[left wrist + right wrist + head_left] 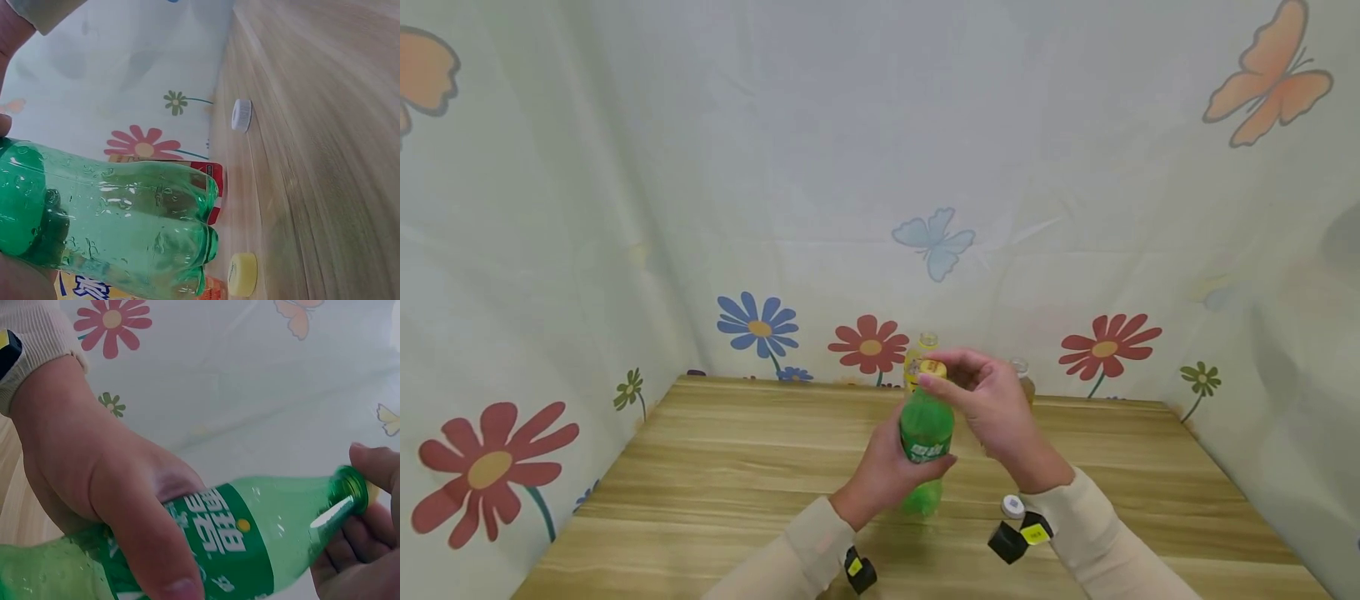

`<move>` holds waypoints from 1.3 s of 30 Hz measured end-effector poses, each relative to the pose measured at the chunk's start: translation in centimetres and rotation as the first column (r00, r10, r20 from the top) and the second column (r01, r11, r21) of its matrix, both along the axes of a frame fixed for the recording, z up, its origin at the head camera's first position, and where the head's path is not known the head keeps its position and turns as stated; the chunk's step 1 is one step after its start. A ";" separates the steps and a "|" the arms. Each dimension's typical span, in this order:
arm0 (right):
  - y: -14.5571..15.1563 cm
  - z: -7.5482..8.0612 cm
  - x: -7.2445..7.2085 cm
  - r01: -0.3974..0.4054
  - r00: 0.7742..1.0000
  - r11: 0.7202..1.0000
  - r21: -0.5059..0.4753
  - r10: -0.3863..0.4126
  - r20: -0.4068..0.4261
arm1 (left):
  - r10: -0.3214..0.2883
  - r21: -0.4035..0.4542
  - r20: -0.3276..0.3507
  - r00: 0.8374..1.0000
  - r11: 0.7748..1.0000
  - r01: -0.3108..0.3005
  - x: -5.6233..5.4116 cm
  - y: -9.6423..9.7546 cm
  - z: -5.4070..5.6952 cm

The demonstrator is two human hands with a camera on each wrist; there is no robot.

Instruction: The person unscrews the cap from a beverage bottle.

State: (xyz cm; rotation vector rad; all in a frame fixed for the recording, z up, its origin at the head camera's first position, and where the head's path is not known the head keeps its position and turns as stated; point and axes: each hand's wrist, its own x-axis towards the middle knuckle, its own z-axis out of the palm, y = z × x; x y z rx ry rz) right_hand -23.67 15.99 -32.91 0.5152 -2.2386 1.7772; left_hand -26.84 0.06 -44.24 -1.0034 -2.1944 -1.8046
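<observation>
A green plastic bottle (927,417) with a green label stands nearly upright in the head view, its base just above the wooden table. My left hand (891,462) wraps round it at the label; in the right wrist view the thumb lies across that label (234,540). With thumb and fingertips, my right hand (1000,408) pinches a yellow cap (933,367) at the bottle's mouth. Whether the cap sits on the thread I cannot tell. Droplets cling inside the bottle's clear lower part (125,219).
A white cap (1012,506) lies on the table (737,467) by my right wrist. Another yellow cap (242,275) shows in the left wrist view. Behind my hands stand an uncapped bottle with a yellow label (928,340) and another uncapped bottle (1021,367). A flowered curtain (820,167) encloses the table.
</observation>
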 end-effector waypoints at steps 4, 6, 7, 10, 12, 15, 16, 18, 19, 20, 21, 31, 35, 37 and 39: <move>0.6 0.2 -0.4 -0.073 0.997 0.996 0.043 0.072 0.027 | -0.006 0.007 0.004 1.000 1.000 0.006 0.0 0.0 0.0; 0.9 0.3 -0.5 -0.115 0.993 0.992 0.045 0.114 0.038 | -0.011 0.012 0.003 1.000 1.000 0.011 -0.1 0.1 0.0; 0.9 0.3 -0.6 -0.137 0.990 0.990 0.041 0.136 0.043 | -0.014 0.014 0.004 1.000 1.000 0.014 -0.1 0.1 0.0; 1.2 0.4 -0.6 -0.182 0.982 0.983 0.038 0.180 0.051 | -0.020 0.017 -0.001 1.000 1.000 0.020 -0.1 0.1 0.0; 1.2 0.4 -0.6 -0.207 0.977 0.978 0.034 0.205 0.050 | -0.021 0.017 -0.006 1.000 1.000 0.021 -0.2 0.1 0.0; 1.3 0.4 -0.7 -0.224 0.974 0.974 0.032 0.222 0.045 | -0.019 0.015 -0.005 1.000 1.000 0.019 -0.2 0.1 0.0; 1.3 0.3 -0.7 -0.225 0.974 0.974 0.032 0.224 0.043 | -0.017 0.015 -0.003 1.000 1.000 0.017 -0.2 0.1 0.0; 1.2 0.2 -0.7 -0.223 0.974 0.974 0.035 0.222 0.041 | -0.017 0.021 0.006 1.000 1.000 0.017 -0.3 0.2 -0.1; 1.2 0.2 -0.8 -0.218 0.975 0.975 0.033 0.217 0.044 | -0.016 0.021 0.010 1.000 1.000 0.016 -0.3 0.2 -0.1; 1.2 0.1 -0.8 -0.213 0.976 0.977 0.033 0.211 0.043 | -0.015 0.023 0.013 1.000 1.000 0.015 -0.2 0.2 -0.1; 1.2 0.1 -0.8 -0.203 0.979 0.978 0.036 0.202 0.042 | -0.013 0.024 0.016 1.000 1.000 0.013 -0.2 0.2 -0.1; 0.1 0.2 0.1 -0.050 0.998 0.998 -0.047 0.052 0.045 | -0.008 0.027 -0.037 0.999 1.000 0.009 0.2 0.4 0.0; -0.4 0.3 0.4 0.061 0.997 0.997 -0.038 -0.059 0.043 | -0.003 0.029 -0.046 0.999 1.000 0.004 0.2 0.5 0.0; -0.5 0.3 0.6 0.097 0.995 0.995 -0.039 -0.095 0.038 | 0.001 0.024 -0.049 0.999 1.000 0.001 0.4 0.6 0.0; -0.6 0.3 0.7 0.122 0.992 0.992 -0.036 -0.121 0.032 | 0.004 0.018 -0.048 0.999 1.000 -0.003 0.5 0.6 0.0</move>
